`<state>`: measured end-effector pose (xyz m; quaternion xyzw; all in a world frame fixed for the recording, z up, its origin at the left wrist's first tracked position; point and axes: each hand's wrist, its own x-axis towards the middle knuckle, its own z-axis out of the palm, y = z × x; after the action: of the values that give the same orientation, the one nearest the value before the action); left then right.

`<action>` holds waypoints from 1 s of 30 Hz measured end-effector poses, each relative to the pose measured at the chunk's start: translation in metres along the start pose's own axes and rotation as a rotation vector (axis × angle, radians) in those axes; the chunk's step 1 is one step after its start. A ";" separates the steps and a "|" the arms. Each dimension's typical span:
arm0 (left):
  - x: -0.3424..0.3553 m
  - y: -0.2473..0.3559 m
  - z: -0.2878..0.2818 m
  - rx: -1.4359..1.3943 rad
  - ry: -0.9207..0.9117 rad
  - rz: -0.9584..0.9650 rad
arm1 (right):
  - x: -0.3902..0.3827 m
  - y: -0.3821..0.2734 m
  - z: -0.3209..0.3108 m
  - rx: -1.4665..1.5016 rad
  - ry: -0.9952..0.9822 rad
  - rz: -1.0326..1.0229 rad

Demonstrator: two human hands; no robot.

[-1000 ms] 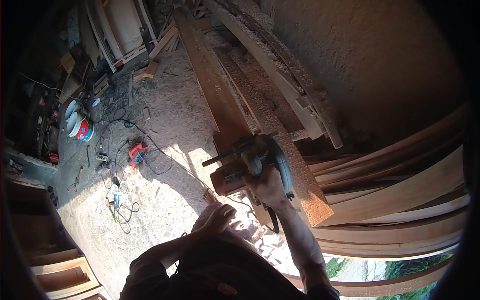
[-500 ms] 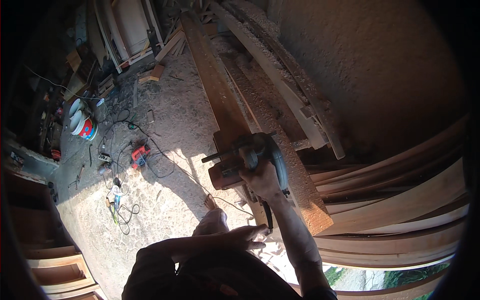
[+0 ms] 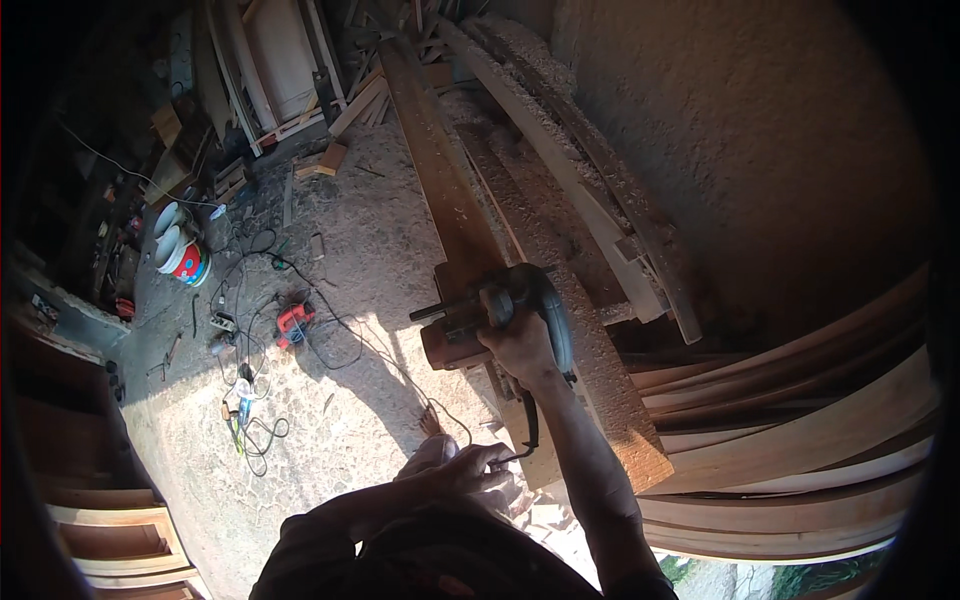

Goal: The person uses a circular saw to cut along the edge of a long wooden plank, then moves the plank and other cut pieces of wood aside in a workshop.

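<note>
My right hand point(image 3: 522, 345) is closed round the top handle of a dark power tool that looks like a circular saw point(image 3: 460, 335). The saw rests on a long wooden board point(image 3: 450, 200) running away from me, and the board's surface beneath the saw is hidden. From the saw's rear a black power cord point(image 3: 531, 425) hangs down and bends sharply to the left. My left hand point(image 3: 475, 468) holds that cord low in front of my body, its fingers closed on it.
A second plank point(image 3: 635, 440) lies along the right, with shavings-covered boards point(image 3: 570, 170) beyond. Curved timber point(image 3: 800, 425) is stacked at right. On the floor at left are a red power tool point(image 3: 295, 322), tangled cords point(image 3: 262, 440) and buckets point(image 3: 180, 250). My bare foot point(image 3: 430, 420) stands nearby.
My left hand has moved left and closed on the cord, pulling its lower part to the left. My right hand keeps its grip on the saw, which has hardly moved. The view has shifted slightly.
</note>
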<state>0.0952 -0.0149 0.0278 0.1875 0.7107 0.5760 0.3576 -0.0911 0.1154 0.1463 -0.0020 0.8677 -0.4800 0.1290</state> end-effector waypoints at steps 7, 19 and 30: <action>0.003 -0.040 -0.023 0.186 0.328 0.249 | 0.031 -0.001 0.014 -0.013 0.080 -0.055; 0.011 -0.102 -0.077 0.392 0.486 -0.005 | 0.080 -0.012 0.025 0.036 0.029 -0.002; 0.051 -0.137 -0.142 0.757 0.612 -0.296 | 0.128 -0.018 0.036 0.093 0.022 -0.026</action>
<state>-0.0226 -0.1137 -0.1060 0.0238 0.9608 0.2497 0.1178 -0.2083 0.0593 0.1141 -0.0019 0.8456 -0.5217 0.1131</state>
